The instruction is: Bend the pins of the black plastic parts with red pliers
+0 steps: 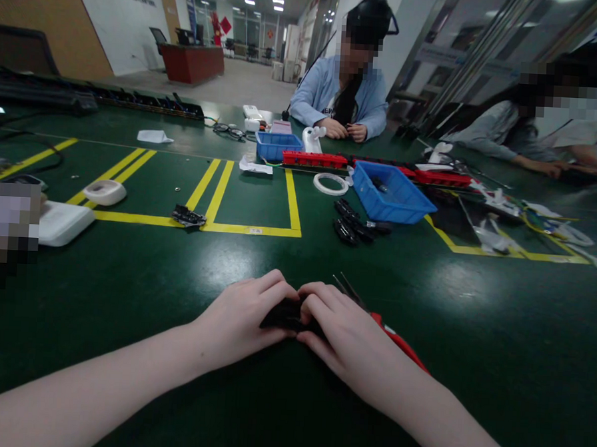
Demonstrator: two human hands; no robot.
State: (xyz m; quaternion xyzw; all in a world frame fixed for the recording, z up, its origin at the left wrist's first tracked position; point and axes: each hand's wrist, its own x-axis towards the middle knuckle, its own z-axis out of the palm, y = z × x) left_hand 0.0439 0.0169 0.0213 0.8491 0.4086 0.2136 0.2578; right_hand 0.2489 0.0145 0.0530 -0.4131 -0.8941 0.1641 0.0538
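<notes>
Between my two hands is a small black part, mostly covered by the fingers, so its exact kind does not show. My left hand closes on its left side, thumb below and fingers above. On the other side my right hand pinches it with curled fingers. Both hands meet just above the green table. Partly behind my right hand and wrist lies a tool with red handles and thin metal tips, perhaps pliers or tweezers.
Several black parts lie before a blue bin; a white tape roll is beside it. A second blue bin stands farther back. At left are a white case and a black piece. Co-workers sit opposite.
</notes>
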